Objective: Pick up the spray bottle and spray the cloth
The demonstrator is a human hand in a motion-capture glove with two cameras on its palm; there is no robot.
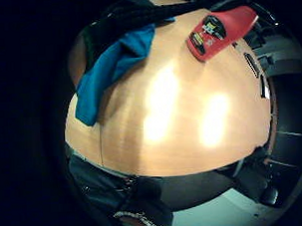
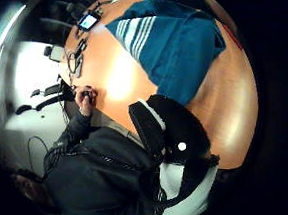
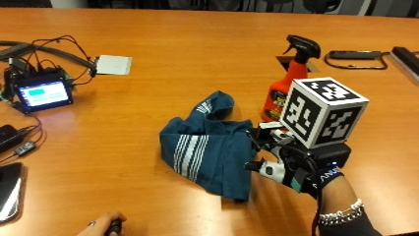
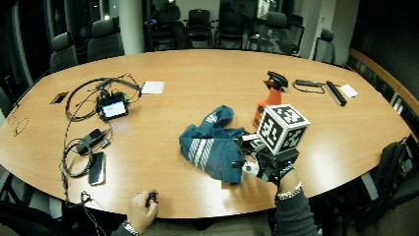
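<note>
The spray bottle (image 3: pixel 288 81) stands upright on the surface (image 3: pixel 164 59), just behind the blue cloth (image 3: pixel 209 147). The gloved right hand (image 3: pixel 294 164) hovers near the cloth's edge, fingers relaxed, holding nothing. Bottle looks rigid, smooth plastic, probably liquid-heavy; best grip approx. at the neck under the trigger.

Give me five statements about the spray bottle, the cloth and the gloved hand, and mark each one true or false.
1. The spray bottle stands upright on the table. True.
2. The gloved right hand grips the bottle. False: it holds nothing and is beside the cloth's edge.
3. The cloth is blue with white stripes. True.
4. The cloth is draped over the bottle. False: it lies crumpled on the table beside it.
5. The bottle has a black trigger head. True.
</note>
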